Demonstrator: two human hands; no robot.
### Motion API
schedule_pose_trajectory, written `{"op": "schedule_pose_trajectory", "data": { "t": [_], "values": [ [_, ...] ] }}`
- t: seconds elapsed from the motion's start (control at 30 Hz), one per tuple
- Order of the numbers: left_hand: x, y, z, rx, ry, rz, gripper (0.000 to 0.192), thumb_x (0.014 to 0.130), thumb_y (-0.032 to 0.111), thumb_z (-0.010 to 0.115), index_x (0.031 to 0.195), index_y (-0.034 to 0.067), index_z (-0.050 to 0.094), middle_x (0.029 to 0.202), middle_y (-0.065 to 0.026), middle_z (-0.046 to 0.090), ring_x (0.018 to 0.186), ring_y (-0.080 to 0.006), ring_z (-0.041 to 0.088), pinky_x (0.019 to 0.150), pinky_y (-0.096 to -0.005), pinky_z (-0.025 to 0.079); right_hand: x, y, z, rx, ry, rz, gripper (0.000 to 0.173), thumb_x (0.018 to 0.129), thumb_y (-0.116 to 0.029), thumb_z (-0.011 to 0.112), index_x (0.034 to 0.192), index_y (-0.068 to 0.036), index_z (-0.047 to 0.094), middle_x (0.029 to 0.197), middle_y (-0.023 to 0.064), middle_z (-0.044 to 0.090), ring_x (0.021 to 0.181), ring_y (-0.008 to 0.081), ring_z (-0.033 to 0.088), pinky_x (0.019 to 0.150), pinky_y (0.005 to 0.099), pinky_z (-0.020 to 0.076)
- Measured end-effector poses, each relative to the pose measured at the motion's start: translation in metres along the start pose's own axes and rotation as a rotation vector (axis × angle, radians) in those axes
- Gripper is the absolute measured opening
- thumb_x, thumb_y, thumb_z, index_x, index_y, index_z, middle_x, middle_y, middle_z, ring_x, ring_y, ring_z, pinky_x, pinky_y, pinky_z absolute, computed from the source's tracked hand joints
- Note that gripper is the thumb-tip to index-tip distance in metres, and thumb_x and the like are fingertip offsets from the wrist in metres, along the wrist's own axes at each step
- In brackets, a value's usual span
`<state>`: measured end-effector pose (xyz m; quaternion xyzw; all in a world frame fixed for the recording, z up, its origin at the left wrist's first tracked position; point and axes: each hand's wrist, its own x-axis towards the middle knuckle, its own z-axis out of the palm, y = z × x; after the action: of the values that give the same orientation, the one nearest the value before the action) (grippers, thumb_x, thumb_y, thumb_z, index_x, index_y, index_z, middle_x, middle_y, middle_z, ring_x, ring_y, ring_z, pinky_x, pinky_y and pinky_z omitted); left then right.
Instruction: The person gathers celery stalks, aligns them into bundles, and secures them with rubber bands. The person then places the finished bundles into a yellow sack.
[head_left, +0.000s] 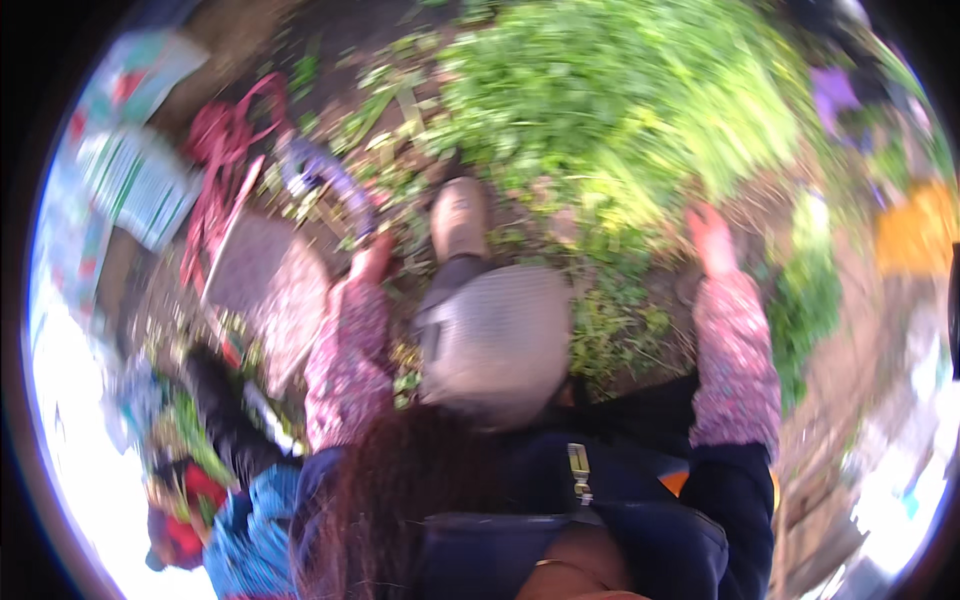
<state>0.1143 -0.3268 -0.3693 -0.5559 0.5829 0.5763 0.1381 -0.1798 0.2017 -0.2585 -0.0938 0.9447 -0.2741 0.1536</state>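
Note:
A big heap of leafy green herbs or vegetables (585, 97) lies on the ground in front of me, stems and roots toward the right. My right hand (711, 238) is at the root ends on the heap's lower right edge; blur hides whether its fingers hold any stems. Close to the lower end of a curved purple object (337, 180), blurred beyond naming, is my left hand (373, 259). Its grip cannot be made out. Pink patterned sleeve covers (349, 352) are on both forearms. Between my arms are a shoe (459, 214) and a light, ribbed-cloth-covered knee (502, 337).
Bundled red straps (221, 142) lie at left beside a pale flat board or pad (266, 277). Farther left are printed sacks (139, 184). A smaller bunch of greens (806, 300) rests right of my right arm, with a yellow-orange item (919, 229) beyond. Another person in blue (255, 525) is at lower left.

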Motion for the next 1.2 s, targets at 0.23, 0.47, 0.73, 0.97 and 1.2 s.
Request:
{"op": "schedule_pose_trajectory", "data": {
  "t": [0.23, 0.47, 0.73, 0.97, 1.2],
  "values": [
    [-0.037, -0.031, -0.033, 0.219, -0.207, 0.092, 0.025, 0.092, 0.018, 0.058, 0.111, 0.002, 0.062, 0.101, -0.0118, 0.064, 0.086, -0.0217, 0.06, 0.078, -0.0293, 0.048, 0.019, 0.019, -0.004, -0.102, 0.387, 0.187, 0.04, 0.082, -0.028, 0.066, 0.113, -0.003, 0.059, 0.102, 0.0206, 0.063, 0.096, 0.0337, 0.061, 0.082, 0.0445, 0.0469],
    [-0.211, 0.126, -0.024, 0.209, -0.17, 0.341, 0.038, 0.092, 0.018, 0.056, 0.126, 0.002, 0.054, 0.087, -0.006, 0.063, 0.072, -0.0122, 0.059, 0.068, -0.025, 0.048, 0.071, 0.04, 0.017, -0.636, 0.409, 0.176, 0.088, 0.06, -0.047, 0.082, 0.126, -0.007, 0.039, 0.119, 0.0177, 0.045, 0.11, 0.0341, 0.046, 0.092, 0.0491, 0.0385],
    [-0.282, 0.237, 0.056, 0.23, -0.257, 0.623, 0.04, 0.091, 0.01, 0.054, 0.129, -0.002, 0.05, 0.09, -0.0035, 0.06, 0.08, -0.01, 0.056, 0.074, -0.0227, 0.044, 0.097, 0.005, -0.013, -0.637, -0.062, 0.466, 0.047, 0.085, -0.034, 0.064, 0.118, -0.003, 0.049, 0.111, 0.0144, 0.059, 0.102, 0.0205, 0.059, 0.084, 0.0361, 0.0491],
    [-0.367, 0.246, 0.072, 0.294, -0.376, 0.885, 0.052, 0.081, 0.004, 0.059, 0.131, -0.004, 0.046, 0.098, -0.0096, 0.062, 0.089, -0.0147, 0.059, 0.085, -0.0265, 0.044, 0.069, 0.003, 0.009, -0.234, 0.039, 0.574, 0.074, 0.075, -0.033, 0.073, 0.132, 0.0, 0.04, 0.115, 0.0186, 0.06, 0.108, 0.0312, 0.059, 0.097, 0.0387, 0.044],
    [-0.39, 0.178, 0.152, 0.484, -0.666, 1.196, 0.052, 0.082, 0.019, 0.069, 0.127, 0.002, 0.051, 0.092, -0.0131, 0.064, 0.081, -0.0271, 0.064, 0.074, -0.0373, 0.052, 0.106, 0.046, -0.015, 0.102, -0.073, 0.293, 0.067, 0.068, -0.029, 0.074, 0.124, 0.002, 0.054, 0.118, 0.0223, 0.061, 0.112, 0.0303, 0.059, 0.098, 0.0374, 0.0438]
  ]
}}
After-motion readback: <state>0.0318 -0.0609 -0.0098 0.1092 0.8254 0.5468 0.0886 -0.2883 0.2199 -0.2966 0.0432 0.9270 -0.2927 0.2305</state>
